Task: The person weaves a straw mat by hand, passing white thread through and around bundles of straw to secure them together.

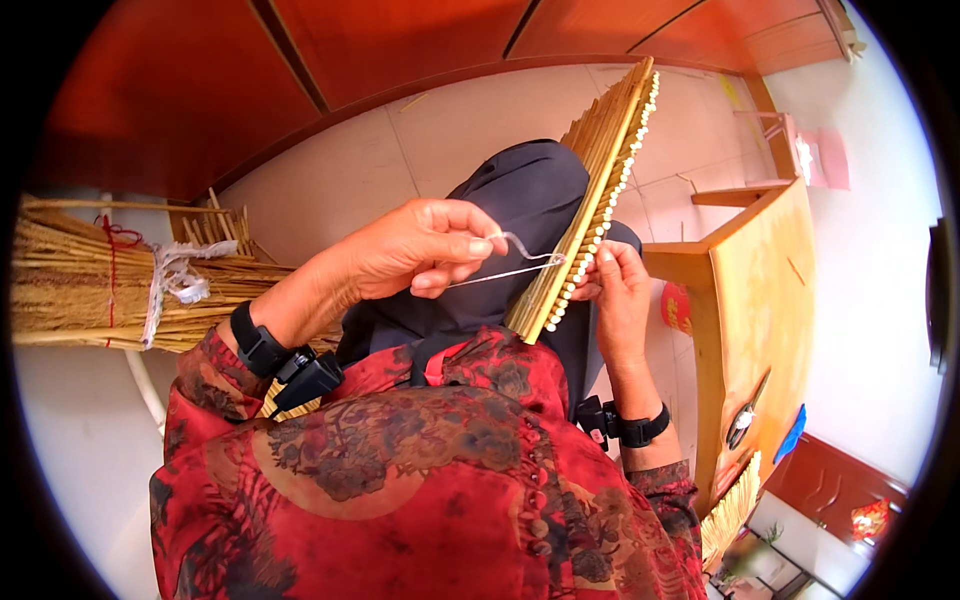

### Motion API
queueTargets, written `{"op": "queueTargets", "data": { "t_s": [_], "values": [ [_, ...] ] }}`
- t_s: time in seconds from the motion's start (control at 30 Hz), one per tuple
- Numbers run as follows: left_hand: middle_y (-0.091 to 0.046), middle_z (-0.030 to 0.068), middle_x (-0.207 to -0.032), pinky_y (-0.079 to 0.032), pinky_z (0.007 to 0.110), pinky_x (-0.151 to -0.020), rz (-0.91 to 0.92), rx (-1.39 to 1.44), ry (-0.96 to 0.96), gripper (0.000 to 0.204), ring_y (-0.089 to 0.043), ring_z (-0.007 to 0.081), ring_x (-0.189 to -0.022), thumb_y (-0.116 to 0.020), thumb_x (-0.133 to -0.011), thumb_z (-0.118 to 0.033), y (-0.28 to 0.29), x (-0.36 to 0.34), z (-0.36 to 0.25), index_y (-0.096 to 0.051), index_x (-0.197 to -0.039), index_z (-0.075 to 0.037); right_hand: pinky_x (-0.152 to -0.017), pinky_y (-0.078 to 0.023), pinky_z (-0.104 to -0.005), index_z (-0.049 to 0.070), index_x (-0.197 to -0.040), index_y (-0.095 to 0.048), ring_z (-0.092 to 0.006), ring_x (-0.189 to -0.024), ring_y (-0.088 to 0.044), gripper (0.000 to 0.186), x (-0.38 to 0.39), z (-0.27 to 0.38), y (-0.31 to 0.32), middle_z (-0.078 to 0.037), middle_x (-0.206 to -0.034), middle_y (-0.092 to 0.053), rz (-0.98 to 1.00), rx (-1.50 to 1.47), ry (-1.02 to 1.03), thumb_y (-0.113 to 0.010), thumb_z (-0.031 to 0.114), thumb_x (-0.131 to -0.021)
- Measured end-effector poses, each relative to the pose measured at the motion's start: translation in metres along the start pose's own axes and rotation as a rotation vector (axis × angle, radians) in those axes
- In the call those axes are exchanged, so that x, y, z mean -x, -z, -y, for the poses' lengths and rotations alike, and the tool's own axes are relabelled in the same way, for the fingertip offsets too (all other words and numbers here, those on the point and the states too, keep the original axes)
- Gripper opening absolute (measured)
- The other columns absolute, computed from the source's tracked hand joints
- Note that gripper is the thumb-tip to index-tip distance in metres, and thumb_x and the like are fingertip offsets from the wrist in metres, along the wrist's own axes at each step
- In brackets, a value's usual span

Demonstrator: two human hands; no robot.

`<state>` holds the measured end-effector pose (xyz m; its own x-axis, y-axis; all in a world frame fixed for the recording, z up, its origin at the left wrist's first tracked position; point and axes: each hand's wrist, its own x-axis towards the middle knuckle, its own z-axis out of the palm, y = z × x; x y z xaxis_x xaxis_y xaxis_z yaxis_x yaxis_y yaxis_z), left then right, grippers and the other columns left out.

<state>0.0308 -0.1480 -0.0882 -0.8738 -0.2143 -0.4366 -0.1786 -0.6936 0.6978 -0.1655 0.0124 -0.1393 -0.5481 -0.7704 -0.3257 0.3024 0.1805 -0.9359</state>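
A panel of straight yellow plant stalks (592, 190), laid side by side, stands slanted against my knees, its pale cut ends facing right. Thumb and fingers of my left hand (428, 248) are closed on a white string (515, 271), left of the panel. The string makes a loop that reaches the panel's stalks near its lower end, and one strand runs back under my left hand. My right hand (619, 292) pinches the panel's right edge by the cut ends. Its fingertips are partly hidden behind the stalks, so anything else in them cannot be made out.
Bundled dry stalks (60, 270), tied with red and white string, lie at the left. A wooden table (755, 310) stands at the right, with scissors (741, 425) and a blue cloth (790, 434). Red-brown panels (420, 60) border the tiled floor (350, 150) ahead. A red container (677, 308) sits by the table.
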Motion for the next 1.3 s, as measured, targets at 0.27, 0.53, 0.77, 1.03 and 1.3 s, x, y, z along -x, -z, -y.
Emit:
{"op": "queueTargets", "data": {
  "t_s": [0.27, 0.53, 0.77, 1.03, 1.3],
  "values": [
    [-0.037, -0.0033, -0.052, -0.026, 0.019, -0.037, 0.175, -0.068, 0.192, 0.018, -0.030, 0.0037, -0.040, -0.054, -0.088, -0.017, -0.026, -0.031, -0.006, -0.055, -0.084, 0.000, -0.080, -0.044, -0.0299, 0.000, -0.094, -0.052, -0.0202, -0.089, -0.057, 0.011, 0.007, 0.021, 0.044, -0.016, -0.100, -0.057, -0.368, 0.627, 0.727, -0.046, 0.007, -0.089],
    [-0.031, -0.0050, -0.050, -0.024, 0.021, -0.039, -0.019, -0.016, -0.119, 0.019, -0.026, 0.0046, -0.041, -0.053, -0.088, -0.019, -0.033, -0.021, -0.019, -0.051, -0.077, -0.003, -0.095, -0.034, -0.0444, 0.007, -0.089, -0.052, -0.0227, -0.093, -0.058, 0.011, -0.008, 0.024, 0.031, -0.006, -0.085, -0.060, 0.067, 0.987, 0.876, -0.054, 0.000, -0.081],
    [-0.035, -0.0035, -0.052, -0.028, 0.023, -0.036, 0.090, 0.453, -0.768, 0.013, -0.029, 0.0069, -0.034, -0.046, -0.091, -0.015, -0.006, -0.024, 0.005, -0.049, -0.088, -0.003, -0.096, -0.034, -0.0449, 0.007, -0.091, -0.052, -0.0219, -0.089, -0.060, 0.009, -0.008, 0.023, 0.029, -0.006, -0.086, -0.060, 0.093, 0.752, 0.824, -0.051, 0.001, -0.084],
    [-0.041, -0.0039, -0.063, -0.028, 0.017, -0.037, -0.184, -0.135, 0.055, 0.032, -0.029, 0.0011, -0.040, -0.056, -0.084, -0.013, -0.019, -0.033, -0.007, -0.050, -0.113, -0.002, -0.071, -0.045, -0.0297, 0.002, -0.087, -0.058, -0.0212, -0.076, -0.055, 0.011, 0.005, 0.053, 0.030, -0.009, -0.082, -0.059, -0.089, 0.729, 0.697, -0.058, -0.004, -0.078],
    [-0.050, -0.0019, -0.071, -0.039, 0.021, -0.063, -0.081, -0.660, -0.104, 0.019, -0.046, 0.0055, -0.069, -0.066, -0.077, -0.012, -0.054, -0.089, 0.041, -0.060, -0.089, 0.002, -0.066, -0.045, -0.0319, 0.003, -0.085, -0.058, -0.0250, -0.073, -0.055, 0.016, 0.005, 0.045, 0.024, -0.009, -0.077, -0.057, -0.076, 0.763, 0.643, -0.063, -0.004, -0.071]
  ]
}}
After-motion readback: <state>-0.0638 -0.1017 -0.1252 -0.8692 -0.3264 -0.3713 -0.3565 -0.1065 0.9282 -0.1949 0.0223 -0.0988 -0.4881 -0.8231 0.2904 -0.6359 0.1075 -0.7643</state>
